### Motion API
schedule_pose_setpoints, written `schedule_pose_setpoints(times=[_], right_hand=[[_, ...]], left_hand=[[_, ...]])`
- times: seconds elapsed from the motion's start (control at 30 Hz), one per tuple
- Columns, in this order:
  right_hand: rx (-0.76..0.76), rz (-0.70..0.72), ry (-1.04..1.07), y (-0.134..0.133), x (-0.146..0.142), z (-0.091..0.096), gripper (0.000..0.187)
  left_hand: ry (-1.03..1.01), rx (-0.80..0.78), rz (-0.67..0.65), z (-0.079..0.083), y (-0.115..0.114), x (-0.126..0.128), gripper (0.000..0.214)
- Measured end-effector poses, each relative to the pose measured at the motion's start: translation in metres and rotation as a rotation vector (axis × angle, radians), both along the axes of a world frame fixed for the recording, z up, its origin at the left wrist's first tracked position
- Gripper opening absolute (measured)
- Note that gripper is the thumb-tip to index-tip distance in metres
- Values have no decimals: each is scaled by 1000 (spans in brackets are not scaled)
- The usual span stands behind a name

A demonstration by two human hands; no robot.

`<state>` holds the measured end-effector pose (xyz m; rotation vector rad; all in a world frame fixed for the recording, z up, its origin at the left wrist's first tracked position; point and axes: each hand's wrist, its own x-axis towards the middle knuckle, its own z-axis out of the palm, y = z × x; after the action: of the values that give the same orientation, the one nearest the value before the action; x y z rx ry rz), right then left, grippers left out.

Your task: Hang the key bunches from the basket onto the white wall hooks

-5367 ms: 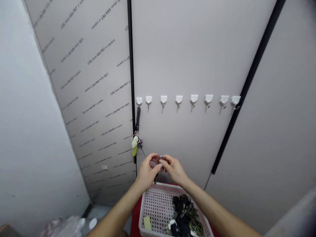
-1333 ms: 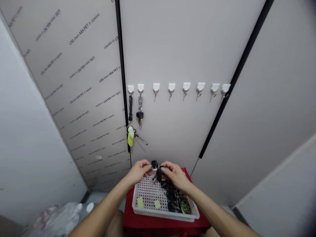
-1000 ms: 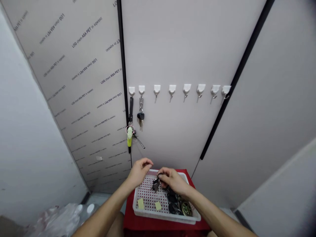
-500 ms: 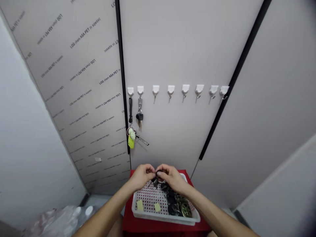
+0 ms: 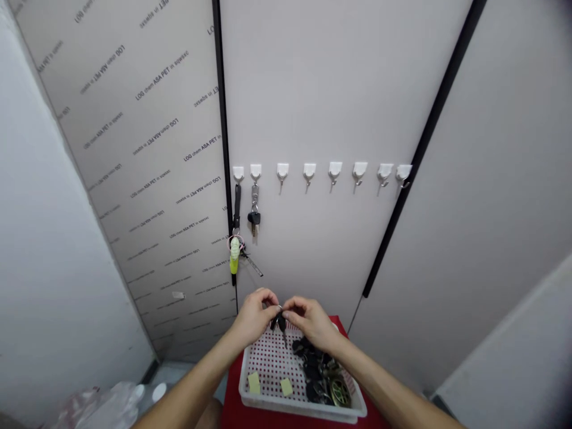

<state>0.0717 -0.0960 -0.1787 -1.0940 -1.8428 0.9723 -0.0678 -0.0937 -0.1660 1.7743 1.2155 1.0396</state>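
Above the basket, my left hand (image 5: 256, 313) and my right hand (image 5: 310, 319) meet, fingertips pinched on the ring of a small bunch of keys (image 5: 281, 323). Black-headed keys dangle below the fingers, pointing down. Part of the ring is hidden by the fingertips. Under the hands lies a white perforated plastic basket (image 5: 300, 410). On its right side is a pile of dark keys and fobs (image 5: 315, 364), with a round brass-coloured piece (image 5: 339, 393) near the corner. Two yellow paper notes, one at the left (image 5: 254, 383) and one nearer the middle (image 5: 286, 387), rest inside.
A row of white hooks (image 5: 310, 171) runs across the pale panel. Keys with a black strap (image 5: 237, 205) and a green fob hang leftmost; another key set (image 5: 254, 219) hangs beside them. The basket stands on a red surface (image 5: 235, 381). Plastic bags (image 5: 107, 405) lie at lower left.
The keys between my hands have swung to hang straight down, and their ring shows between the fingertips. The view has tilted slightly, so the hooks appear lower.
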Motion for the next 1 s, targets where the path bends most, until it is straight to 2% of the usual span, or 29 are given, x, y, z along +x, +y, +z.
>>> schedule_pose_setpoints(times=[0.1, 0.23, 0.33, 0.4, 0.5, 0.6, 0.77, 0.87, 1.0], right_hand=[[60, -8, -30, 4, -4, 7, 9], [250, -63, -113, 14, -11, 34, 9], [365, -126, -149, 26, -20, 60, 9], [387, -148, -130, 38, -25, 77, 10], [393, -194, -79, 61, -32, 103, 11], [417, -304, -21, 85, -33, 130, 13], [499, -474, 37, 111, -28, 174, 17], [567, -569, -6, 118, -25, 191, 17], [553, -628, -160, 121, -27, 199, 16]], left_hand=[[-89, -1, -4, 3, 2, -1, 3], [-296, -68, -56, 9, 12, -4, 7], [-424, -134, -67, 23, 19, -5, 15], [-450, -114, -60, 38, 24, -5, 19], [-412, -35, -11, 64, 35, -3, 20], [-358, 73, 96, 91, 53, -1, 25], [-174, 350, 207, 127, 78, 5, 30], [-30, 464, 248, 141, 86, 7, 27], [146, 420, 328, 146, 91, 9, 28]])
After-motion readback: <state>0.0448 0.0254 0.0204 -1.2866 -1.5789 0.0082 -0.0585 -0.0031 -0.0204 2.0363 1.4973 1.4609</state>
